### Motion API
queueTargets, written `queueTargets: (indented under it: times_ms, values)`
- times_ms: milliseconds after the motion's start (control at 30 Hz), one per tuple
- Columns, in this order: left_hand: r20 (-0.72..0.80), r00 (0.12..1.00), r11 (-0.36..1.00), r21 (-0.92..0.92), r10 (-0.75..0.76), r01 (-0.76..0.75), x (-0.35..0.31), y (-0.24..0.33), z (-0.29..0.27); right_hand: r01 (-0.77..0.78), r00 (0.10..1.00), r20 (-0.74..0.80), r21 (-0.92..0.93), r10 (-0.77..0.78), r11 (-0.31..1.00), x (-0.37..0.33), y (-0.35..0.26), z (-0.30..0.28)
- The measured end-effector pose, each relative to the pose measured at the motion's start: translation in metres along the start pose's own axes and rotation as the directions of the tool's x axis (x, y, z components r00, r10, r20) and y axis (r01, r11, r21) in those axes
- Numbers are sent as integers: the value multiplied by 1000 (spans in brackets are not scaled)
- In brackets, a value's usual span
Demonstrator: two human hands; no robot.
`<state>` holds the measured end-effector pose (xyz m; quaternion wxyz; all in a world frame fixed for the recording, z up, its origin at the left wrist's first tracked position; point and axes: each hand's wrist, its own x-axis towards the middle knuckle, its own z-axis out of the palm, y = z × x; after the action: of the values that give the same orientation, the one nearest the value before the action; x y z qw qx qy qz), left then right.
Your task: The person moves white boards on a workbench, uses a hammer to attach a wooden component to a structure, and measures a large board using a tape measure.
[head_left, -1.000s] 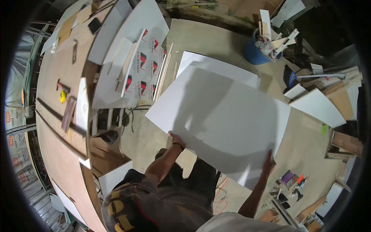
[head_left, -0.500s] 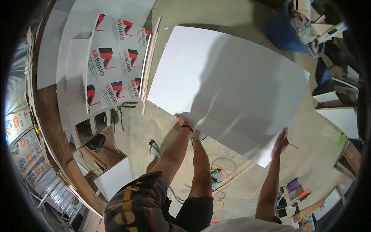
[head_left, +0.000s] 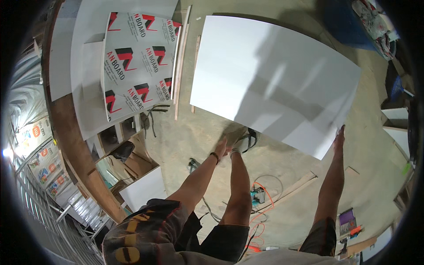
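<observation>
A large white board [head_left: 274,79] spreads across the upper middle, with shadows over its right part. At its near right corner, my right hand [head_left: 339,140] grips the edge; part of the fingers is hidden by the board. My left hand [head_left: 223,148], a dark band at its wrist, is off the board, with a gap between it and the near edge. Its fingers look loosely stretched and hold nothing. Just beyond that hand is my sandalled foot [head_left: 248,138].
Printed sheet panel [head_left: 139,66] and thin wooden strips [head_left: 180,70] lie at left, above an open cabinet box [head_left: 141,187]. A blue tub [head_left: 344,26] with scraps stands far right. A teal power tool [head_left: 257,194] with an orange hose lies on the floor beside a wooden strip [head_left: 291,187].
The board has shifted away and to the right. My left hand has let go of its near edge, while my right hand still grips the corner. My foot shows more beyond the left hand.
</observation>
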<state>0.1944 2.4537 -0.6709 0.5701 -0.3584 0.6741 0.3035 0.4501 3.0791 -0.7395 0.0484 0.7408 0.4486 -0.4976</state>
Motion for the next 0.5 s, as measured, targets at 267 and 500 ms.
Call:
queueTargets:
  times_ms: [267, 500]
  values:
    - [-87, 991, 925, 374, 105, -65, -88, -99, -55, 307, 806, 148, -932, -573, 192, -15, 97, -96]
    - [76, 968, 817, 523, 240, -243, -192, -185, -96, 726, 645, 763, -596, -39, 344, -396, 175, 117]
